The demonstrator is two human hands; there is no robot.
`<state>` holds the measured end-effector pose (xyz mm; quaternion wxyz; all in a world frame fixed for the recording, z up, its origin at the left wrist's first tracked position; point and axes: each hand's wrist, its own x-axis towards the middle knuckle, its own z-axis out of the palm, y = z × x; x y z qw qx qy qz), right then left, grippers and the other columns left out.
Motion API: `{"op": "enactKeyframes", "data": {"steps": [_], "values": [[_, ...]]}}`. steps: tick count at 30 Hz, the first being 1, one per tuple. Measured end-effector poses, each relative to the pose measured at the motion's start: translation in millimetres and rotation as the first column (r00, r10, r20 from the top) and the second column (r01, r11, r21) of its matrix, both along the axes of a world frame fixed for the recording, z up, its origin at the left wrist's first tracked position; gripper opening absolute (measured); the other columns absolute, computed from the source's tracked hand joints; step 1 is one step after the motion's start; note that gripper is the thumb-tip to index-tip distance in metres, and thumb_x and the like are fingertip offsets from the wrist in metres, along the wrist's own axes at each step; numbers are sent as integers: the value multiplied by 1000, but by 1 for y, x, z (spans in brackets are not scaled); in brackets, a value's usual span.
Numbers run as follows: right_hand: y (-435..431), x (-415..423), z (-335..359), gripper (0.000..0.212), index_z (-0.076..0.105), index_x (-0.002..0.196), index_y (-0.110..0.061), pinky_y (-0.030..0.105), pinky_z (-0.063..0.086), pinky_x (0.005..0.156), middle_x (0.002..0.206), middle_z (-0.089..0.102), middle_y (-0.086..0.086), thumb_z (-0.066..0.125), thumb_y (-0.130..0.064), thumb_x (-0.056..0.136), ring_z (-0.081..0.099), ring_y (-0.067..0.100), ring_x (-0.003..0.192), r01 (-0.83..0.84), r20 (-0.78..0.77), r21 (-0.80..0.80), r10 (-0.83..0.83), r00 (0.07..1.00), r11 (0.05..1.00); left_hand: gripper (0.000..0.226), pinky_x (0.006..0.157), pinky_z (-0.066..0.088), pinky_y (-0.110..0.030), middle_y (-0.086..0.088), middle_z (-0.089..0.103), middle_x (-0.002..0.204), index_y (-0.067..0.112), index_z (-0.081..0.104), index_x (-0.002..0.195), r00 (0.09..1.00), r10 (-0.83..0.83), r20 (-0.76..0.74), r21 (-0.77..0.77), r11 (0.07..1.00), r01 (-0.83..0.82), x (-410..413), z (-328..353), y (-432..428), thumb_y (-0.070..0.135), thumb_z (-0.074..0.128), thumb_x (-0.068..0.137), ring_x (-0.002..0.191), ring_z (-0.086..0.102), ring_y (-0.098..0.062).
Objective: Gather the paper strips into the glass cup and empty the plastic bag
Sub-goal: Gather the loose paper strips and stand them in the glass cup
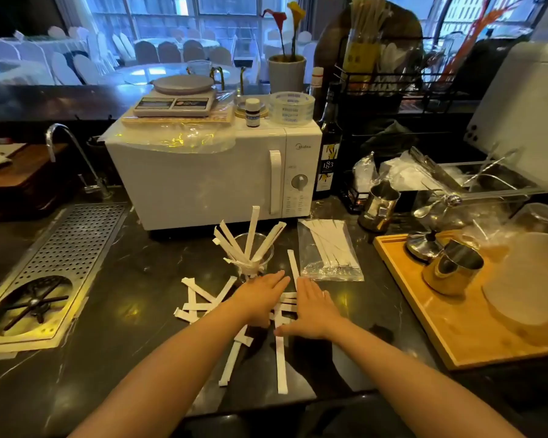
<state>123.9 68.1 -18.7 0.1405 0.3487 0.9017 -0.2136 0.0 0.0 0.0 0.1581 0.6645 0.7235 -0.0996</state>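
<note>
A glass cup [264,259] stands on the dark counter in front of the microwave, with several white paper strips [252,230] sticking up out of it. More white strips [200,303] lie scattered on the counter below the cup. My left hand [260,298] and my right hand [314,308] lie flat, palms down, side by side on the strips, fingers pointing at the cup. A clear plastic bag [329,251] lies flat to the right of the cup with several strips inside. One strip [293,263] lies between cup and bag.
A white microwave [209,172] stands right behind the cup. A perforated metal drain tray [64,257] and a tap [60,137] are at the left. At the right sit a wooden tray [424,314] with metal cups [453,267], a metal jug [378,205] and a dark bottle [328,153].
</note>
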Motion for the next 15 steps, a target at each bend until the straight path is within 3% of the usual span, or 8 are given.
{"op": "enactKeyframes", "data": {"steps": [4, 7, 15], "values": [[0, -4, -4, 116, 1, 148, -13, 51, 10, 120, 159, 5, 9, 65, -63, 66, 5, 29, 147, 36, -41, -2, -36, 999, 999, 111, 120, 11, -36, -10, -3, 159, 10, -3, 148, 998, -68, -13, -47, 997, 67, 4, -2, 19, 26, 76, 71, 147, 2, -25], [-1, -5, -5, 120, -6, 149, -10, 49, 4, 120, 160, -4, 10, 67, -60, 67, -4, 28, 147, 48, -18, -36, -49, 999, 998, 118, 121, 8, -38, -12, -8, 159, 8, -6, 147, 992, -104, -69, -132, 987, 94, 6, -5, 32, 24, 79, 67, 147, -5, -27], [6, -8, -14, 115, -2, 149, -12, 51, 3, 118, 160, -2, 8, 68, -57, 69, -2, 27, 147, 83, -18, -43, -84, 996, 996, 112, 120, 5, -41, -13, -11, 158, 7, -8, 147, 976, -150, -157, -235, 966, 111, 5, -6, 48, 16, 75, 72, 146, -10, -29]]}}
